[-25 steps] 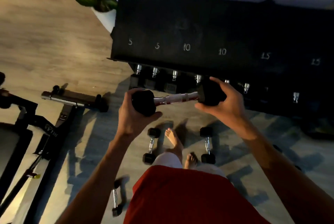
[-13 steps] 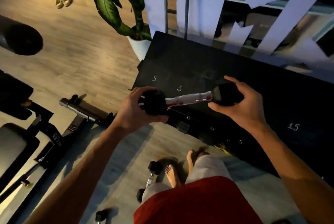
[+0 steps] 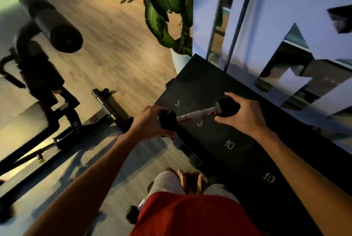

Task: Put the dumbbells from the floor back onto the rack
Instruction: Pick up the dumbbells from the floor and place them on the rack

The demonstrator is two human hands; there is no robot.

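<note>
Left grip (image 3: 150, 121) clamps one black head of the dumbbell (image 3: 196, 115), right grip (image 3: 242, 116) the other. It points toward 2 o'clock over the rack (image 3: 205, 83), between its "5" marks.

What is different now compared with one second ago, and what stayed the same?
The dumbbell was carried up from in front of the lower shelf to above the top of the rack, by the 5 marks. The left hand and right hand still grip its two heads; nothing was released.
</note>
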